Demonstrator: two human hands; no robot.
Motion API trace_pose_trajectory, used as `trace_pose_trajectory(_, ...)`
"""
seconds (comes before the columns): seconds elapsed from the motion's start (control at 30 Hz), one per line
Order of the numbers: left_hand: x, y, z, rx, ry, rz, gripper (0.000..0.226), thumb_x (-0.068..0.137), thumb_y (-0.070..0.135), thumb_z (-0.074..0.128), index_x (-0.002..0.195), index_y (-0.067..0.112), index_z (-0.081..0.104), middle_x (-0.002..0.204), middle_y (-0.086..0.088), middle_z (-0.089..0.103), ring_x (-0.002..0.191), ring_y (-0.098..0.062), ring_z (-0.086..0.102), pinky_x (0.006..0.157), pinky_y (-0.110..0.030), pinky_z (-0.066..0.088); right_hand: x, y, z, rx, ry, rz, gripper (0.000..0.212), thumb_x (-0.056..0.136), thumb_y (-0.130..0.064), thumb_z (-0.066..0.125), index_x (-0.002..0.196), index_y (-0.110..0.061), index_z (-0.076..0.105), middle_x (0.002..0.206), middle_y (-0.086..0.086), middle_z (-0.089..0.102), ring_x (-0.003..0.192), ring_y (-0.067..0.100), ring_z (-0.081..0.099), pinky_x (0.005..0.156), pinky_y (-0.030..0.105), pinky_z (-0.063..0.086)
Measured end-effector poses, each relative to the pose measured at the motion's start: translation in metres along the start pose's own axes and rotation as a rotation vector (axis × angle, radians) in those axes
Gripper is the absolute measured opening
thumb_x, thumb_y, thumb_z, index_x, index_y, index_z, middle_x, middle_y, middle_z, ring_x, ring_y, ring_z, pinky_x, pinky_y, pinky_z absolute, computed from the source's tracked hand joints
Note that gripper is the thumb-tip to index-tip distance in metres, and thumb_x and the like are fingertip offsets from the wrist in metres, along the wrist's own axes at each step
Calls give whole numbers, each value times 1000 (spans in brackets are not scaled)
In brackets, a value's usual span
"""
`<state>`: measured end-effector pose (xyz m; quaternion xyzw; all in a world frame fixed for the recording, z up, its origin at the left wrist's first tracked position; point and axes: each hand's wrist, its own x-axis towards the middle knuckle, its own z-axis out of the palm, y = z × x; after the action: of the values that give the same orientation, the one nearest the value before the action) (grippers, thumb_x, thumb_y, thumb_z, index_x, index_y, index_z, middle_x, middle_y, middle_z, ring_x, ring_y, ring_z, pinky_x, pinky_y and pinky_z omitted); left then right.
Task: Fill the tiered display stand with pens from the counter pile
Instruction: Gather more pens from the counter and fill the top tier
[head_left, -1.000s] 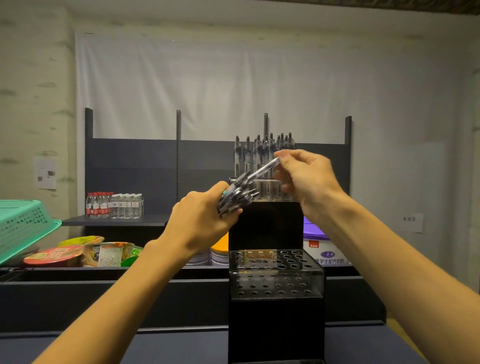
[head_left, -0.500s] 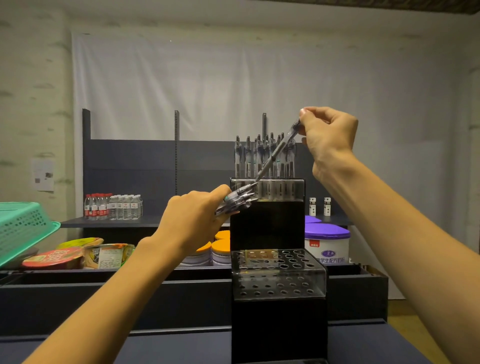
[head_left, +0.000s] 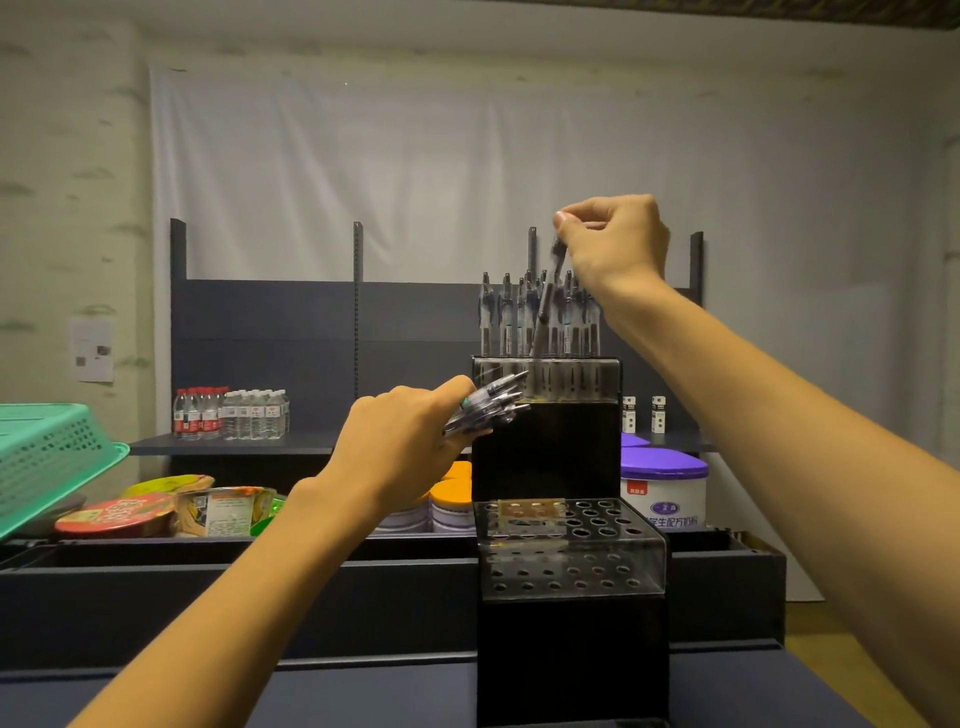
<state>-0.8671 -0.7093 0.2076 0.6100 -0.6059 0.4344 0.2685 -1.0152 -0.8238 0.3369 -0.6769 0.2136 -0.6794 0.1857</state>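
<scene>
Nearest us, the dark counter (head_left: 363, 696) runs across the bottom, and the black stand (head_left: 571, 649) rises from it just right of centre. Its lower tier (head_left: 569, 545) is a clear perforated shelf, every hole in view bare, with a small label lying flat on its top left. Up and to the left, the left hand (head_left: 400, 441) is curled tight round a bundle (head_left: 491, 402) of pens, their tips fanning out to the right and sitting just against the stand's upper left corner. Above that, the top tier (head_left: 545, 379) is crowded with upright pens (head_left: 519, 317), packed side by side. The right hand (head_left: 615, 244) hangs over that row, fingertips pinching the top end of a single pen (head_left: 545, 306), which slants down and left with its tip among the standing pens at the top tier; it's blurred, so whether it sits in a hole I cannot tell. Further back on the left, a green basket (head_left: 47, 457) tips over the edge of a dark bin holding noodle bowls (head_left: 156, 512). Orange-lidded tubs (head_left: 452, 499) peek out behind the left wrist, and a purple-lidded tub (head_left: 665, 493) stands right of the stand. Farthest off, water bottles (head_left: 231, 413) line a dark shelf on the left, two small white bottles (head_left: 644, 414) stand on the right, and a white sheet (head_left: 467, 171) covers the wall.
</scene>
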Motion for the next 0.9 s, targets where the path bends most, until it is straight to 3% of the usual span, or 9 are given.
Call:
trace_pose_trajectory(0.17,-1,-3,1,-16,1,-5,28,88,40,61,105,17,58,82,-2,70,61,-22,61,48,-20,32,1,2,13,-238,-123,-33,15,91,-23,66,95,-13,75,96,3,72,81,14,59,71,22,43)
trace_pose_trajectory(0.33,-4,-8,5,-22,9,-14,26,87,38,64,101,16,59,78,-2,70,57,-21,60,46,-19,35,2,7,23,-395,-104,-86,19,92,-27,63,94,-13,75,92,5,72,86,23,65,78,35,55)
trace_pose_trajectory(0.47,-7,-13,8,-63,22,-41,28,86,40,64,100,16,59,79,-2,70,57,-20,60,46,-20,40,1,11,27,-554,-138,-99,22,92,-29,62,85,-11,72,84,7,69,85,29,63,78,43,56)
trace_pose_trajectory(0.57,-8,-14,9,-66,18,-42,29,86,41,63,101,16,59,80,-1,70,55,-14,52,46,-17,32,-2,11,25,-527,-136,-101,23,92,-27,62,85,-9,74,82,7,70,82,28,64,76,41,57)
trace_pose_trajectory(0.77,-9,-13,8,-76,5,-49,31,88,41,59,105,15,58,86,-2,70,59,-12,49,46,-15,26,-15,13,18,-472,-127,-184,25,93,-28,61,105,-8,71,102,12,71,96,30,65,85,40,55)
trace_pose_trajectory(0.9,-12,-14,8,-83,5,-62,32,88,41,59,104,14,58,84,-4,70,59,-16,54,47,-15,27,-35,19,10,-310,-212,-213,23,91,-33,63,99,-14,72,94,6,72,88,21,66,83,39,56)
